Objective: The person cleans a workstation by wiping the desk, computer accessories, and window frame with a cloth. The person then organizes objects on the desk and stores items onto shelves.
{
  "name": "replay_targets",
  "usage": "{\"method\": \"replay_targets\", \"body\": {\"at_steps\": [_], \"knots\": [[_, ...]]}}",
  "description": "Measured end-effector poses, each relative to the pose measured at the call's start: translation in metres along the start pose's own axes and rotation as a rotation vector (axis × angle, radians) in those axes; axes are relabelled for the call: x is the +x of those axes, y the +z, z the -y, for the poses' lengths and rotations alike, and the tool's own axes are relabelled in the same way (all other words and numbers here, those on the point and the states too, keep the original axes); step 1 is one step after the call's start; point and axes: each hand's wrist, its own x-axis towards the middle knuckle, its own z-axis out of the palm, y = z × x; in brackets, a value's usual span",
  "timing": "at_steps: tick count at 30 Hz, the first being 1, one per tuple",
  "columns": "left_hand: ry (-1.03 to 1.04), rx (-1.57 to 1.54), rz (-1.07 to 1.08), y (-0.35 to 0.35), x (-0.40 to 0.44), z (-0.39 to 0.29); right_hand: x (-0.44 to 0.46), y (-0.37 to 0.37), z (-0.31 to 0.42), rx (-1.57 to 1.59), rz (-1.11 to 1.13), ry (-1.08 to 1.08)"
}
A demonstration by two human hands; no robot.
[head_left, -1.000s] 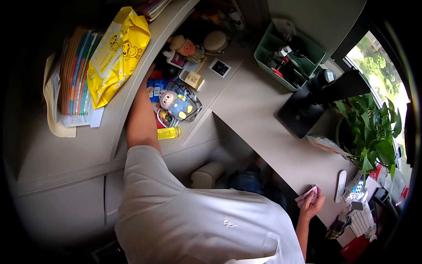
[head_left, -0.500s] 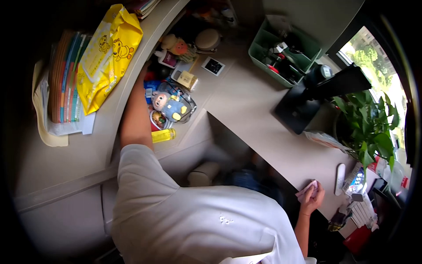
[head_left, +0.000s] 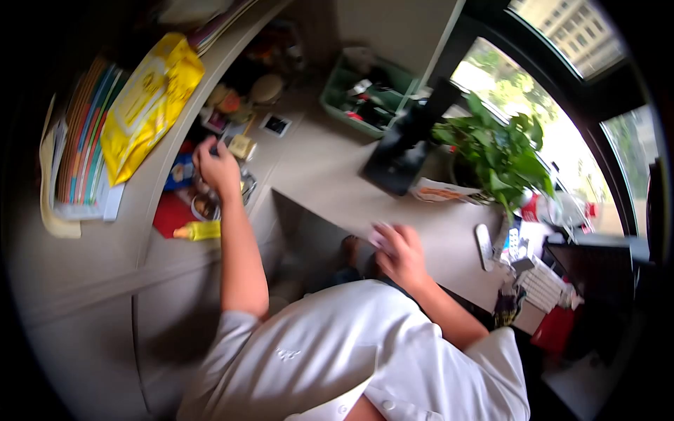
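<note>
My left hand (head_left: 219,172) is over the cluster of small things on the left part of the desk, its fingers curled round something dark that I cannot make out. Partly hidden beneath this hand are a plush doll and a clear bag. Close to it lie a small yellowish box (head_left: 242,147), a blue packet (head_left: 180,172), a round tub (head_left: 205,206) and a yellow tube (head_left: 200,231). My right hand (head_left: 404,256), blurred, is closed on a pink cloth (head_left: 380,240) above the front edge of the desk (head_left: 449,249).
A yellow wipes pack (head_left: 151,105) and books (head_left: 88,133) are on the left shelf. At the back stand a green organiser (head_left: 351,119), a black stand (head_left: 400,158) and a leafy plant (head_left: 498,147). A white remote (head_left: 484,247) and a keyboard (head_left: 544,284) lie to the right.
My left hand has come out from behind the shelf edge into view. My right hand, with the pink cloth, has lifted off the desk and moved left. The view has turned right.
</note>
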Motion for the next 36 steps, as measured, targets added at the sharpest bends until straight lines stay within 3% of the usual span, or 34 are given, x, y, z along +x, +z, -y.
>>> {"method": "replay_targets", "body": {"at_steps": [3, 7, 8, 9, 13, 16, 19, 26, 29, 36], "knots": [[0.157, -0.186, 0.295, -0.025, -0.08, -0.051, 0.086, 0.068, -0.01, 0.011, -0.153, -0.147], [0.094, -0.291, 0.487, -0.036, -0.133, -0.082, 0.123, 0.157, -0.054, -0.284, -0.024, -0.176], [0.061, -0.335, 0.576, -0.031, -0.14, -0.082, 0.116, 0.148, -0.053, -0.219, 0.114, -0.172], [0.027, -0.375, 0.658, -0.022, -0.146, -0.08, 0.101, 0.138, -0.052, -0.223, 0.097, -0.146], [0.306, -0.389, 0.912, 0.008, -0.172, -0.117, -0.004, 0.074, -0.067, -0.256, 0.116, -0.01], [0.344, -0.371, 1.035, 0.049, -0.193, -0.128, -0.072, 0.017, -0.071, -0.379, -0.026, 0.087], [0.37, -0.312, 1.019, 0.067, -0.205, -0.14, -0.107, -0.01, -0.069, -0.473, -0.147, 0.236], [0.289, -0.084, 1.158, 0.093, -0.226, -0.191, -0.11, -0.01, -0.07, -0.434, -0.233, 0.27], [0.331, 0.111, 1.122, 0.093, -0.234, -0.21, -0.109, -0.009, -0.069, -0.416, -0.244, 0.242], [0.258, 0.039, 1.107, 0.079, -0.236, -0.213, -0.116, -0.01, -0.083, -0.371, -0.241, 0.193]]}}
